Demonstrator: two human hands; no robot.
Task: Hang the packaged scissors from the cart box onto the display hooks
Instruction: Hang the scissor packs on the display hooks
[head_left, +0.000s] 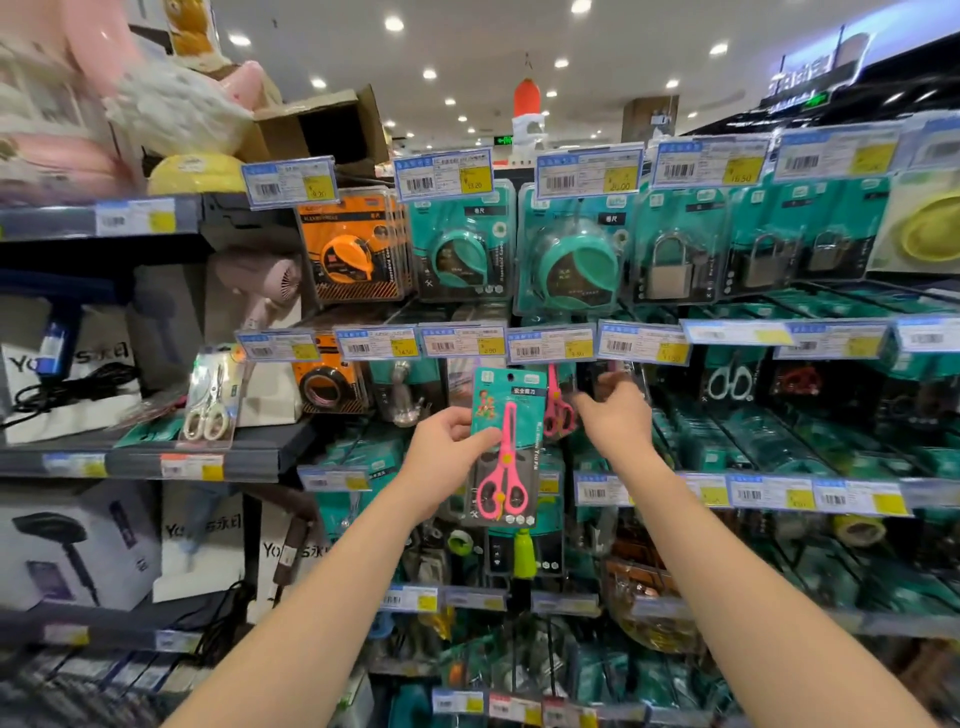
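Scissors pack (506, 447) could twist or slip here imo, since the left hand (447, 457) only pinches its left edge, thumb on the front, fingers behind. The hook also looks hidden behind the price tags (550, 344), so the hang hole might miss it. Pack stands upright just right of those fingers, its top right under the tags. Right hand (615, 415) is up by another hanging pink pair (560, 410), fingers bent; can't tell if it grips anything.
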